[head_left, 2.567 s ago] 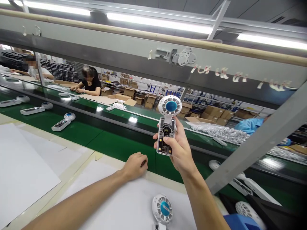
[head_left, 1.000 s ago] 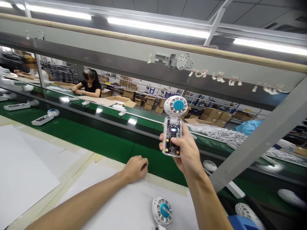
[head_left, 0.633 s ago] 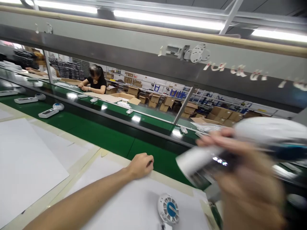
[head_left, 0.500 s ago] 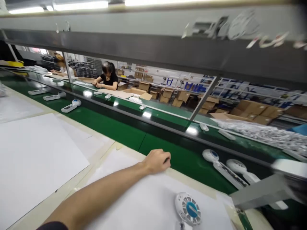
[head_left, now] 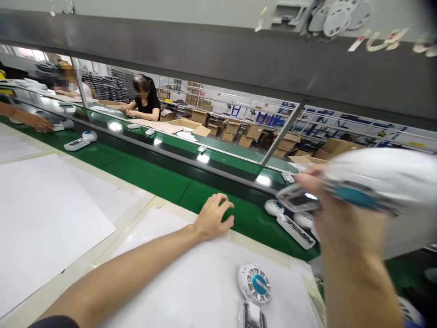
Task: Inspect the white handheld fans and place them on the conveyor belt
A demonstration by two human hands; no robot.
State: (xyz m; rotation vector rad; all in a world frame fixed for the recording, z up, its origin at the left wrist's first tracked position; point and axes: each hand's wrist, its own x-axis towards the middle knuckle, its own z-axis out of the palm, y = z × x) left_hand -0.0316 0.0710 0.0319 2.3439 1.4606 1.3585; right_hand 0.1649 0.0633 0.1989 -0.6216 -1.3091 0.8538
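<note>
My left hand (head_left: 214, 217) rests at the worktable's edge beside the green conveyor belt (head_left: 164, 182), its fingers apart and holding nothing. Raised on the right, my right hand (head_left: 336, 218) grips a white handheld fan (head_left: 385, 173) with a teal centre; motion blurs it. The fan's handle points left, over the belt. On the white sheet (head_left: 191, 282) below lies another white fan (head_left: 254, 283) with a teal hub, its handle cut off by the frame's bottom. Beyond, an opened fan (head_left: 295, 230) lies on the belt, with one more partly hidden behind my right hand.
A grey overhead beam (head_left: 205, 50) spans the view, with sample parts taped to it. More fans, such as a white one (head_left: 80, 141), lie on the belt at left, where another person's hand (head_left: 39, 122) reaches in. Two people sit across the line near cardboard boxes (head_left: 191, 127).
My right hand has come into view with a fan in it. My left hand's fingers have uncurled. The view has shifted, and another person's hand has appeared at far left.
</note>
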